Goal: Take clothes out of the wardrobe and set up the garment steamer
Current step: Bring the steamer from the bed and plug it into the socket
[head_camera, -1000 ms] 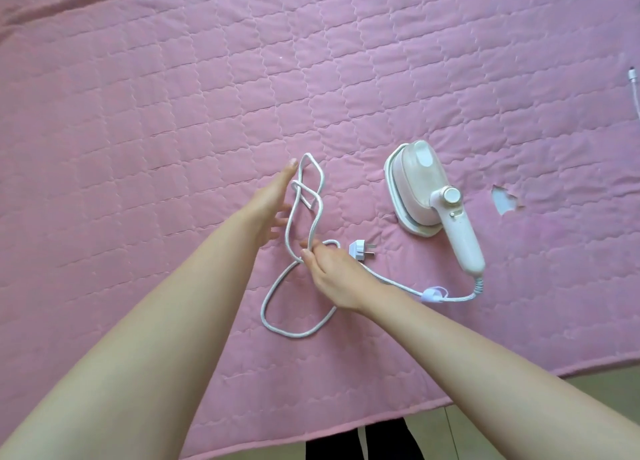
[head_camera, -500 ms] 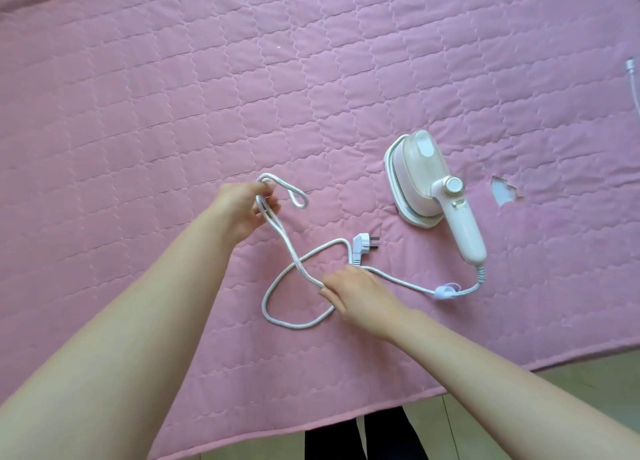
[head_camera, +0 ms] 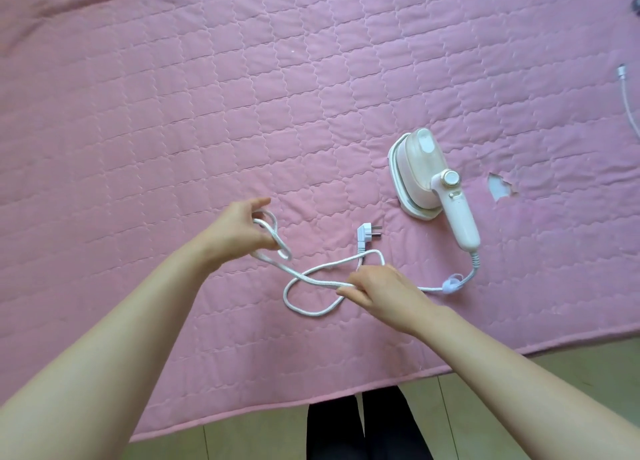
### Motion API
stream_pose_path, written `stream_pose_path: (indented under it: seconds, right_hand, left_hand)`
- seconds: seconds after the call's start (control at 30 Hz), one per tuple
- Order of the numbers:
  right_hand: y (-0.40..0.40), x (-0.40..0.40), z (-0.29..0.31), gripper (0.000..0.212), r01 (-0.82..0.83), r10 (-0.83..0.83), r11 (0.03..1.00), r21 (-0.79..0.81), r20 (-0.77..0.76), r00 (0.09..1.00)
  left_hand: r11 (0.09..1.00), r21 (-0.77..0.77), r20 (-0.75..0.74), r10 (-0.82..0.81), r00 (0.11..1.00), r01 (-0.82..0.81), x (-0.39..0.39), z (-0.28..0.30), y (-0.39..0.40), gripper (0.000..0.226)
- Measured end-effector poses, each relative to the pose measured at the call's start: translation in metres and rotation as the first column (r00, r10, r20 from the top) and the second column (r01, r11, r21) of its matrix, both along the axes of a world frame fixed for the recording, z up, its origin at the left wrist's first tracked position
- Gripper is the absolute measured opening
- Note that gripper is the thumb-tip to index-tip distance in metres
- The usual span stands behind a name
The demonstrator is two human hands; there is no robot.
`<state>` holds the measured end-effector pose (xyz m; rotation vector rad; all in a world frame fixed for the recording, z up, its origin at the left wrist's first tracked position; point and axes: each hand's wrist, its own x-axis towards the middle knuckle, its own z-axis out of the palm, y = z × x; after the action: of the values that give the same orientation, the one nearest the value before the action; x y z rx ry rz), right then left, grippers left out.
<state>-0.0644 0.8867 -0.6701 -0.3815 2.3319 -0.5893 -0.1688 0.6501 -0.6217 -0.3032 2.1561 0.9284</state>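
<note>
- Head view looks down on a pink quilted bedspread [head_camera: 173,113] whose near edge runs across the bottom of the picture, with pale floor [head_camera: 519,390] below it.
- Steamer [head_camera: 429,182], white and pale pink, lies on the bedspread toward its right side, well back from the near edge; its soleplate end points away and its handle points toward the near edge.
- Cord [head_camera: 311,279], white, leaves the handle's tip, curves left past a small clip [head_camera: 453,284], and runs under the right hand.
- Left of that hand the cord forms a loop lying flat on the bedspread, near the middle of the near edge.
- Plug [head_camera: 366,233] lies on the bedspread just beyond the right hand, between the two hands and the steamer, prongs pointing right.
- Left hand [head_camera: 239,231] has its fingers curled around a folded bight of cord, held just above the bedspread; the thumb points away.
- Right hand [head_camera: 384,291] rests on the bedspread and pinches the cord between its fingertips and thumb where two strands cross.
- A taut strand runs between the two hands.
- A small tear [head_camera: 499,187] in the bedspread shows pale filling just right of the steamer.
- Another thin white cable [head_camera: 628,102] lies at the right edge.
- Dark trouser legs [head_camera: 363,428] show below the near edge.
</note>
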Motion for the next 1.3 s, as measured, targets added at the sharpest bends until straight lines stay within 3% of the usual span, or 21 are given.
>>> stream_pose_path:
  seconds: [0.07,0.23,0.3,0.37,0.47,0.57,0.7,0.9,1.03,1.3]
  right_hand:
    - [0.008,0.009,0.002,0.039,-0.006,0.006,1.000,-0.001,0.024,1.000]
    - [0.039,0.045,-0.014,0.006,-0.042,0.050,0.996,0.078,-0.106,0.993]
    - [0.050,0.056,-0.020,0.020,0.007,0.000,0.995,0.095,-0.080,0.997]
    - [0.058,0.064,-0.022,0.018,0.072,-0.066,0.993,0.095,-0.065,0.996]
    - [0.063,0.072,-0.018,0.015,0.071,-0.079,0.992,0.104,0.078,0.994]
    - [0.060,0.079,-0.014,0.034,-0.081,0.062,0.985,0.152,0.125,0.990]
    - [0.056,0.075,-0.014,0.041,-0.130,0.091,0.961,0.242,0.169,0.981]
    - [0.047,0.055,-0.033,0.009,-0.098,0.065,0.942,0.320,0.112,0.992]
    - [0.043,0.037,-0.043,0.031,0.067,-0.085,0.953,0.296,0.050,0.995]
    - [0.033,0.020,-0.050,0.035,0.232,-0.212,0.931,0.282,-0.099,0.972]
  left_hand:
    - [0.998,-0.043,-0.025,-0.048,0.999,0.047,0.015,-0.005,0.003,0.080]
    - [0.997,-0.071,-0.059,0.018,0.998,-0.023,0.045,-0.021,0.007,0.073]
    - [0.992,-0.109,-0.059,0.061,0.996,-0.067,0.054,-0.025,0.012,0.054]
    - [0.981,-0.164,-0.100,0.087,0.991,-0.103,0.064,-0.033,0.018,0.018]
    - [0.966,-0.215,-0.102,0.121,0.987,-0.141,0.076,-0.044,0.028,0.018]
    - [0.969,-0.217,-0.058,0.107,0.993,-0.117,0.086,-0.051,0.043,0.008]
    - [0.997,-0.071,0.007,0.037,0.999,-0.036,0.098,-0.056,0.067,0.020]
    - [0.997,0.067,0.020,-0.049,0.999,0.047,0.110,-0.065,0.083,0.032]
    - [0.993,0.083,0.050,-0.087,0.995,0.083,0.121,-0.073,0.098,0.046]
    - [0.954,0.055,0.073,-0.298,0.952,0.295,0.131,-0.087,0.107,0.072]
